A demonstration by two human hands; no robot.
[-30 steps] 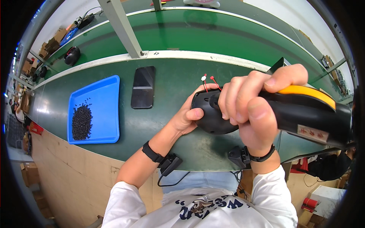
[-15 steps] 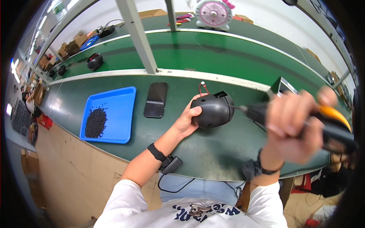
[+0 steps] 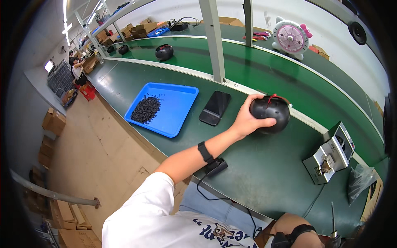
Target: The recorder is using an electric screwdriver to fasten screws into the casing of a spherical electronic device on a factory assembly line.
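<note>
Gripping the black housing (image 3: 275, 112) near the far edge of the worktop (image 3: 256, 173), between spread thumb and fingers of the left hand (image 3: 249, 118). Best to steady it firmly, without pressing the red wires (image 3: 271, 98). Cannot judge the fingers of the right hand (image 3: 310, 240), cropped near the screwdriver (image 3: 333, 217).

A pink-and-white fan (image 3: 290, 38) stands beyond a green belt (image 3: 273, 70), a dark phone (image 3: 215, 108) lies on the workbench (image 3: 248, 173), and cardboard boxes (image 3: 53, 120) sit along the floor (image 3: 111, 140) at left.

I see white tube lights (image 3: 65, 11) glaring overhead, a pale sheen on the green bench (image 3: 248, 165), straight edges bowing toward black corners.
</note>
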